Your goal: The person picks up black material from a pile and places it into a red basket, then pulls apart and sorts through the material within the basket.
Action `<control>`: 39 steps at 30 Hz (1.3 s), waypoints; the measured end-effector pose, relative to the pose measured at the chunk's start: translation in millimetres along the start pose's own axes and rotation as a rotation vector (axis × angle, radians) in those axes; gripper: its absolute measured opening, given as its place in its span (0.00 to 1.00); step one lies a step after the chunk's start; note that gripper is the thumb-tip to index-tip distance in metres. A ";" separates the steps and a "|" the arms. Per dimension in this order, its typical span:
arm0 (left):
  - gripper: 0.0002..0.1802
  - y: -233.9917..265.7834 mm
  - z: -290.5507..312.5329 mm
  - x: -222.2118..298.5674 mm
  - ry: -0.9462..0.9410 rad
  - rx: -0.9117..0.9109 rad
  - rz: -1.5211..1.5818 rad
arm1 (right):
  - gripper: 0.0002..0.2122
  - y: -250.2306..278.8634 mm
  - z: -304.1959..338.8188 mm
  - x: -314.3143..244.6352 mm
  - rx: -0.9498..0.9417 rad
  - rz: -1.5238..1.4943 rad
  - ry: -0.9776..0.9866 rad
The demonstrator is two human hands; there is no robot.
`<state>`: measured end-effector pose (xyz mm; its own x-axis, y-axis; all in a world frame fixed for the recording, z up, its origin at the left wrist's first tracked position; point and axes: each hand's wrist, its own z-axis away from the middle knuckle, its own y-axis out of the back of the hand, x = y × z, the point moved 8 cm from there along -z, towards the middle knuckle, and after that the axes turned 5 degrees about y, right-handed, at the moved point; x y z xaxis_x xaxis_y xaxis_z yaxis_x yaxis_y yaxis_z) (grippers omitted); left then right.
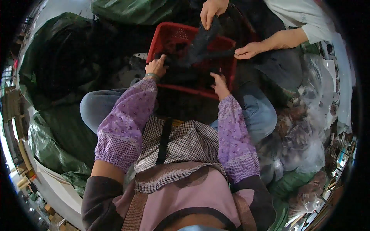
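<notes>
A red plastic basket (157, 43) with dark, limp pieces (185, 73) in it stands before my knees. My left hand (155, 67) is at its left side, one finger stretched out and the others bent down at the dark material. At the near right rim, my right hand (219, 84) reaches in, thumb and fingers around something dark; their tips are partly hidden. Across from me, a co-worker's two hands hold up a dark, forked strip (204, 40) above the basket, one hand (212, 10) high and the other (252, 50) at the right.
Dark green sheeting (54, 142) lies along my left, around a big black heap (65, 57). Clear plastic bags (304, 142) crowd the right side. Another green sheet (131, 10) bulges beyond the basket. My bent knees (256, 115) flank the basket's near side.
</notes>
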<state>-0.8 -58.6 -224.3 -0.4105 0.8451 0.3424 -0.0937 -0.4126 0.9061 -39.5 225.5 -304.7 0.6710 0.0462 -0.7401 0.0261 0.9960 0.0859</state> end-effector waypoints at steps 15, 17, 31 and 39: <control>0.18 1.4 17.5 12.4 -0.001 0.100 -0.044 | 0.24 18.0 -16.4 32.5 0.249 0.399 0.333; 0.20 12.8 20.2 -0.4 0.148 0.161 -0.042 | 0.21 14.1 18.9 22.0 0.326 0.390 0.256; 0.22 -14.2 32.0 152.0 -0.617 0.236 -0.005 | 0.19 -44.6 -1.3 26.0 -0.109 -0.414 0.042; 0.20 -52.8 -5.9 113.3 -0.361 -0.251 0.023 | 0.19 -57.1 19.4 -5.7 -0.265 -0.159 0.197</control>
<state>-47.7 56.9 -234.8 -0.0758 0.8811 0.4667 -0.3241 -0.4645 0.8242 -30.4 166.9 -292.4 0.5175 -0.1222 -0.8469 -0.0916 0.9761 -0.1969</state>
